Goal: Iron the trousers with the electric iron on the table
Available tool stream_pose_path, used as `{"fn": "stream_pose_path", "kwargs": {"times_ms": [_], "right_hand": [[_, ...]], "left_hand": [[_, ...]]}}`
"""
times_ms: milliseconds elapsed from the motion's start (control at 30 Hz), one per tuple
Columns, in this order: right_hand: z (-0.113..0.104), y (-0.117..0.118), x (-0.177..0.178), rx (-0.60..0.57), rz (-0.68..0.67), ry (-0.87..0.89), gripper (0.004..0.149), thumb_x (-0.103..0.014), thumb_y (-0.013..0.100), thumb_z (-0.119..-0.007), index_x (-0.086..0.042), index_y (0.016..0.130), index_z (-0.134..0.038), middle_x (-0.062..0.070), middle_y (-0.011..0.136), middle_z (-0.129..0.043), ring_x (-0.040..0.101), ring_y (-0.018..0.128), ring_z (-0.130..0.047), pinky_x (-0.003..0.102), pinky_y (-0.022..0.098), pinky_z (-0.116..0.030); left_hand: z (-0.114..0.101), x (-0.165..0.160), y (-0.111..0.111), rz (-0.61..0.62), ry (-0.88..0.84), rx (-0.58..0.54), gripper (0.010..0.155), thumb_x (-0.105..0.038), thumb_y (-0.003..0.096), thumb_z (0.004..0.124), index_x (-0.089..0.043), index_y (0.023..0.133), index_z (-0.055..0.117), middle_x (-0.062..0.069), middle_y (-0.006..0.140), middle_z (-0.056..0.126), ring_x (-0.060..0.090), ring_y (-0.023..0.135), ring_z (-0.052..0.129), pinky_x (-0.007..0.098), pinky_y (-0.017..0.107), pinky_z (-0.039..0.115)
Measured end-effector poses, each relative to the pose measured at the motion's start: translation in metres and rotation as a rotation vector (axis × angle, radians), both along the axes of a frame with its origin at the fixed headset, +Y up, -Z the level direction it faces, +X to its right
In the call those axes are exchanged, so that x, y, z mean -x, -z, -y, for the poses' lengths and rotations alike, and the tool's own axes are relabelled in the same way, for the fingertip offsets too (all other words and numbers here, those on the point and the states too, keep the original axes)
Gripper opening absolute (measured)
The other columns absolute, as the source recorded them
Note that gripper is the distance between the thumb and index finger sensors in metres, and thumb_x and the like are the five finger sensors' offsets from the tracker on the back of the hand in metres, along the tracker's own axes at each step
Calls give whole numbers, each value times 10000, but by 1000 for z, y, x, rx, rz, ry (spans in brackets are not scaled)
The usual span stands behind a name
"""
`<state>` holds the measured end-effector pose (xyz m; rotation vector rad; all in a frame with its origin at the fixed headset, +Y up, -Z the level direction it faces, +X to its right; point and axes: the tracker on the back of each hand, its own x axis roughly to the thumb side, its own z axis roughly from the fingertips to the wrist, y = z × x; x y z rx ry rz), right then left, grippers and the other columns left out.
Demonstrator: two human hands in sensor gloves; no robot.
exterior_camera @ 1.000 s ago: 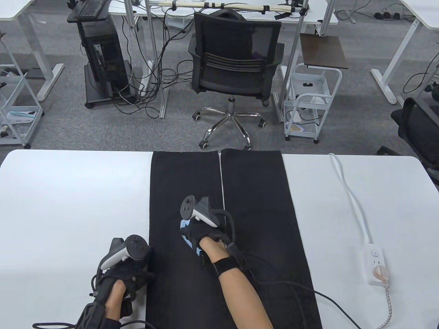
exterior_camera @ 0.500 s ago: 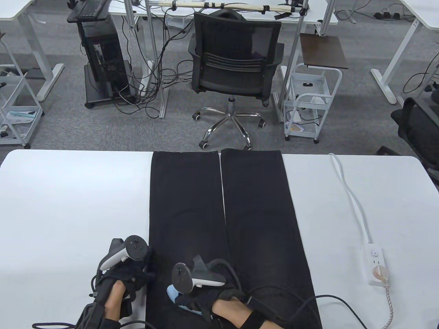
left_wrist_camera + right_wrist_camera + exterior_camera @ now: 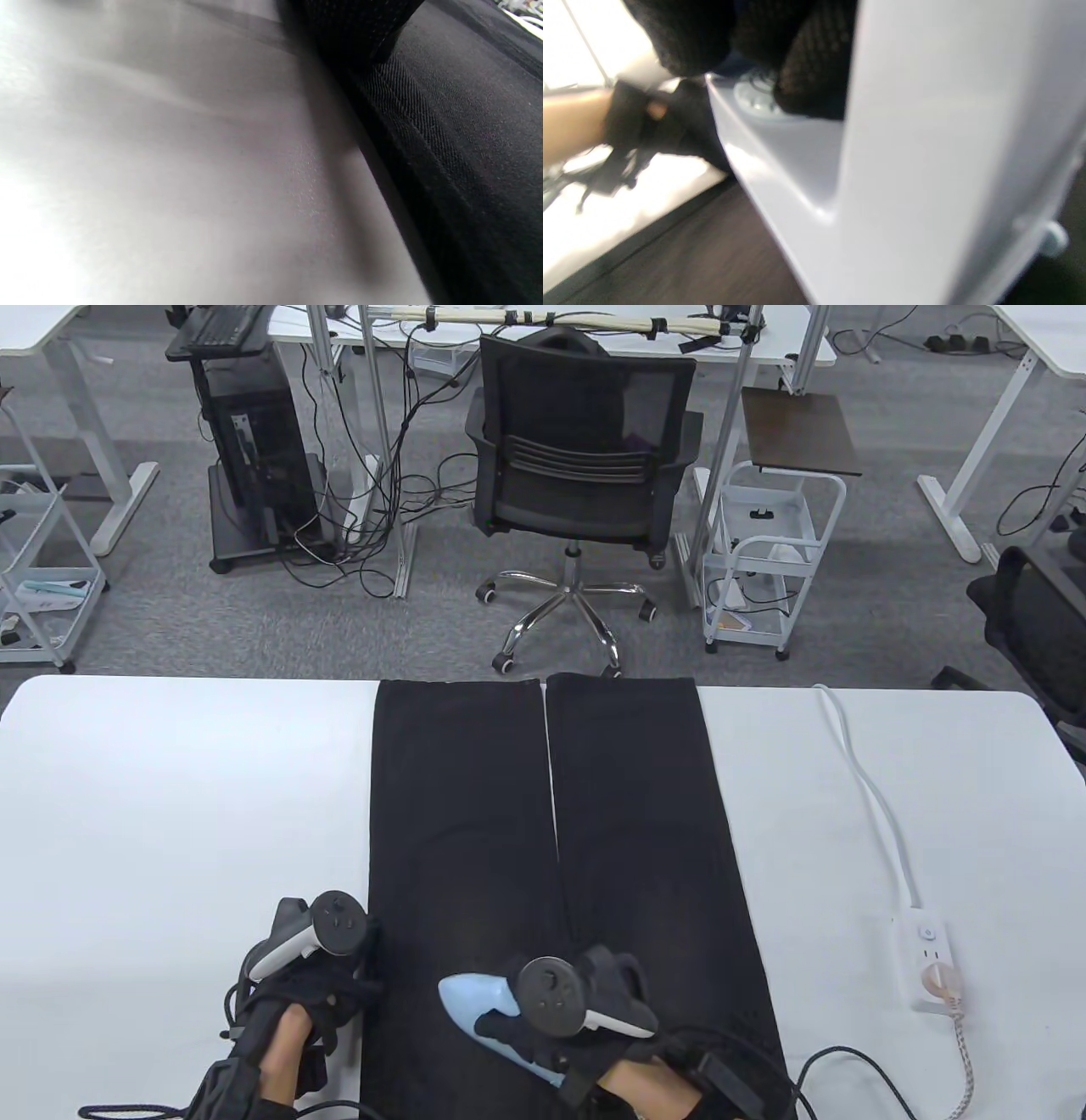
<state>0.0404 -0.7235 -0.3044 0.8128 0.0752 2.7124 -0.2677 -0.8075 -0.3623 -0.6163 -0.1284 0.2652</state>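
Lying flat down the middle of the white table (image 3: 170, 780), the black trousers (image 3: 628, 814) have both legs side by side, hems at the far edge, a thin strip of table showing btwn them. The pale blue iron (image 3: 479, 997) sits on the left leg near the front edge, nose pointing left and a bit away from the person. The right hand (image 3: 585, 1027) is over the iron's rear; in the right wrist view gloved fingers (image 3: 814, 67) curl round the handle w/ fingertips by the dial, so it's gripping the iron. That view is blurred, so the exact finger placement is prob. not certain. The left hand (image 3: 310, 993) rests at the left edge of the trousers, fingers laid onto the fabric edge; whether they're straight or curled I cannot tell, the tracker covers them. A white power strip (image 3: 929, 959) lies at the right of the table, well apart from the trousers, its white cable (image 3: 865, 780) running to the far edge.
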Motion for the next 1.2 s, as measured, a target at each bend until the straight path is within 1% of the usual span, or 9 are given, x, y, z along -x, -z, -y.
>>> {"fn": "stream_pose_path", "kwargs": {"times_ms": [167, 300, 433, 533, 700, 833, 933, 1100, 1200], "right_hand": [[-22, 16, -81, -104, 213, 67, 543, -527, 503, -772, -67, 787, -720, -41, 465, -928, 109, 312, -1010, 408, 298, -910], [-11, 28, -138, -101, 381, 202, 541, -522, 502, -780, -62, 782, -727, -38, 459, -928, 106, 299, -1007, 404, 289, -910], [4, 33, -161, -72, 493, 265, 539, -515, 503, -786, -55, 779, -729, -34, 456, -929, 109, 295, -1006, 407, 284, -910], [6, 31, -161, -114, 513, 231, 540, -520, 504, -781, -60, 781, -727, -38, 458, -929, 106, 298, -1008, 404, 287, -912], [8, 27, -162, -120, 501, 221, 541, -526, 502, -779, -66, 783, -727, -46, 461, -929, 101, 305, -1010, 401, 293, -913], [7, 27, -165, -113, 500, 224, 542, -526, 503, -780, -65, 783, -728, -43, 461, -930, 103, 305, -1011, 403, 291, -914], [6, 27, -167, -111, 504, 236, 541, -526, 504, -780, -65, 783, -728, -44, 462, -930, 103, 305, -1011, 403, 291, -914], [5, 27, -170, -106, 513, 247, 543, -525, 504, -781, -63, 783, -728, -43, 461, -930, 104, 303, -1011, 403, 291, -914], [5, 27, -174, -100, 529, 254, 543, -526, 504, -780, -63, 783, -729, -44, 461, -931, 103, 304, -1012, 403, 291, -914]], "left_hand": [[-16, -3, -1, 9, -20, -123, 887, -423, 544, 799, -167, 1158, 212, 264, 1165, 89, 589, 1038, 164, 795, 655, 288], [-46, -24, -2, 40, -50, -337, 853, -427, 532, 811, -108, 1163, 335, 297, 1169, 182, 601, 1037, 237, 793, 648, 343], [-75, -73, 4, 130, -105, -395, 874, -457, 529, 810, -94, 1168, 336, 307, 1170, 213, 607, 1040, 250, 794, 649, 353], [-81, -116, 16, 192, -152, -366, 893, -467, 528, 810, -96, 1172, 314, 307, 1174, 172, 608, 1041, 230, 798, 650, 339], [-51, -187, 44, 317, -133, -163, 932, -492, 523, 808, -130, 1175, 249, 292, 1167, 64, 615, 1039, 162, 804, 652, 301], [-13, -214, 54, 370, -119, 2, 986, -535, 516, 811, -186, 1176, 168, 282, 1135, -81, 648, 1015, 64, 823, 639, 244], [12, -222, 56, 409, -28, 44, 1005, -557, 504, 822, -230, 1171, 145, 262, 1114, -143, 631, 976, -48, 821, 612, 172], [14, -222, 52, 429, 6, 44, 1006, -587, 485, 782, -262, 1156, 107, 225, 1125, -145, 600, 969, -104, 809, 607, 135], [15, -225, 38, 446, 19, 59, 1029, -587, 482, 775, -238, 1153, 77, 241, 1117, -156, 618, 961, -110, 823, 604, 136]]}}
